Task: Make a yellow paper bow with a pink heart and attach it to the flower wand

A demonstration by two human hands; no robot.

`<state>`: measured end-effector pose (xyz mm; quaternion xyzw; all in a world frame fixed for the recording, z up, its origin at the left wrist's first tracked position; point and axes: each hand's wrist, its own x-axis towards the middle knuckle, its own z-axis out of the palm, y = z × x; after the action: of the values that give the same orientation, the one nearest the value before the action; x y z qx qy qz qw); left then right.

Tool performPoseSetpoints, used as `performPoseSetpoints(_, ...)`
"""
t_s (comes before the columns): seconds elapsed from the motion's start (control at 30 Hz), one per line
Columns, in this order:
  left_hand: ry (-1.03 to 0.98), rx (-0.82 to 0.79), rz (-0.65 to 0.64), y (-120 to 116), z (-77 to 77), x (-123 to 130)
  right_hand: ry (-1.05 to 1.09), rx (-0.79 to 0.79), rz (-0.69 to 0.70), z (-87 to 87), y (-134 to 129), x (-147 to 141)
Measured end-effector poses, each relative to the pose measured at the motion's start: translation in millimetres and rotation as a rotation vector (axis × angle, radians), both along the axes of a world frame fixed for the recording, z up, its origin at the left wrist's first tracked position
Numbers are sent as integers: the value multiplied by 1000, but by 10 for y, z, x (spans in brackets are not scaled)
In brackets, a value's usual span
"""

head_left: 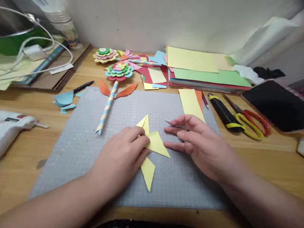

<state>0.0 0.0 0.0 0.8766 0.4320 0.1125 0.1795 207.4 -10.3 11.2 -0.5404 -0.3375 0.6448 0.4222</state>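
A folded yellow paper piece [156, 144] with several pointed flaps lies on the grey cutting mat [90, 190]. My left hand [121, 152] is over its left part, fingers curled and pressed onto it, hiding its centre. Just right of the paper is my right hand [194, 139], thumb and index finger pinched on a thin metal-tipped tool [167, 121]; most of the tool is hidden. Its lower fingers reach toward the paper. Behind my left hand lies a paper flower [119, 71] with a blue-and-yellow striped stem and orange leaves.
Yellow strips [191, 101], a pencil [205, 100], a black-and-yellow cutter [224, 112] and pliers [251, 122] are at the right. Coloured paper [194, 60] is stacked behind. At left are a glue gun [14, 126], blue scraps [64, 98] and a white cable [47, 34].
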Motion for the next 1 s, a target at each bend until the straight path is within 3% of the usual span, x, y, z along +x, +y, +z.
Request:
performPoseSetpoints(0.53,10,32,-3,1,-9,7,174,-28,41,-26,50,-32)
performPoseSetpoints(0.7,8,24,27,2,-22,22,-40,0,154,-68,-4,-67)
performPoseSetpoints(0.87,19,18,45,2,-26,12,-164,86,193,-87,-62,-122)
performPoseSetpoints(1.0,28,24,40,4,-34,-4,-303,206,305,-79,-109,-126)
